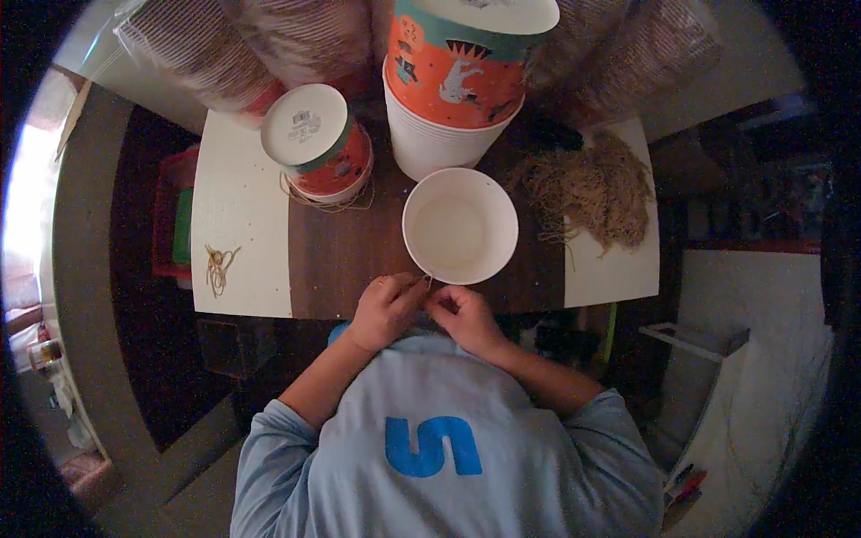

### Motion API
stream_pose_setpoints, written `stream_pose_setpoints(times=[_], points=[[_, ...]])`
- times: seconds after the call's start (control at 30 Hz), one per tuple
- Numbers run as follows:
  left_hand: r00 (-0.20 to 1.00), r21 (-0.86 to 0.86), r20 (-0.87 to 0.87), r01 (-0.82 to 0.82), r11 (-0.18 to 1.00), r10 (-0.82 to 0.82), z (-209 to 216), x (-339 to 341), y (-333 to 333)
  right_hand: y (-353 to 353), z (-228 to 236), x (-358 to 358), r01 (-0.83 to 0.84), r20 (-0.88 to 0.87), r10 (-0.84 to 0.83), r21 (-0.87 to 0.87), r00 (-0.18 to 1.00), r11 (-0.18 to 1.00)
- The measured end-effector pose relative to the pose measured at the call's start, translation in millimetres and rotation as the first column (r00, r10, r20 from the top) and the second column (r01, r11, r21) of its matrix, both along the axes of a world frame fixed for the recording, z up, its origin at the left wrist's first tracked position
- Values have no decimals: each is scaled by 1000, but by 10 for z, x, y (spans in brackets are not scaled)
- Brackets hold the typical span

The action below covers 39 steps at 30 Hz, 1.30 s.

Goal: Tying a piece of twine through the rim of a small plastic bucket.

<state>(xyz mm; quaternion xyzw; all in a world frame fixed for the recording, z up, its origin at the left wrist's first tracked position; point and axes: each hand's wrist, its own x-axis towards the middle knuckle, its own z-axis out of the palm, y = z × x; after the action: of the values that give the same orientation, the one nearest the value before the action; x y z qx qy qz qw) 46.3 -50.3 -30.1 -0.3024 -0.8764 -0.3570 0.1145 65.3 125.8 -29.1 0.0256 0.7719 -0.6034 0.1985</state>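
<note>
Directly in front of me a white paper bucket (pixel 460 224) stands with its open mouth up, showing its pale inside. At its near rim both my hands come together. My left hand (pixel 390 308) has its fingers closed in a pinch on a thin tan cord (pixel 430 280), which runs up to the bucket's rim. Close beside it, my right hand (pixel 465 318) is also closed, thumb against fingers, at the same spot. Whatever its fingertips grip is too small to make out.
Behind the bucket rises a tall stack of orange and teal buckets (pixel 466 76). A smaller upside-down stack (pixel 325 157) stands to its left, cords around its base. Tangled tan cords (pixel 592 193) lie right; a few strands (pixel 218 269) lie left. Plastic-wrapped cup stacks (pixel 193 49) line the back.
</note>
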Motion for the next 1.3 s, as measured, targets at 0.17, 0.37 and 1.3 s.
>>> stream_pose_setpoints(times=[0.17, 0.37, 1.3], points=[[991, 116, 93, -104, 988, 93, -9, 64, 47, -32, 79, -25, -39, -155, 58, 121, 986, 992], [901, 202, 371, -315, 927, 225, 102, 97, 132, -121, -68, -15, 115, -277, -67, 162, 959, 980], [65, 306, 881, -833, 461, -468, 145, 35, 153, -148, -197, -153, 276, 285, -152, -473, 947, 837]])
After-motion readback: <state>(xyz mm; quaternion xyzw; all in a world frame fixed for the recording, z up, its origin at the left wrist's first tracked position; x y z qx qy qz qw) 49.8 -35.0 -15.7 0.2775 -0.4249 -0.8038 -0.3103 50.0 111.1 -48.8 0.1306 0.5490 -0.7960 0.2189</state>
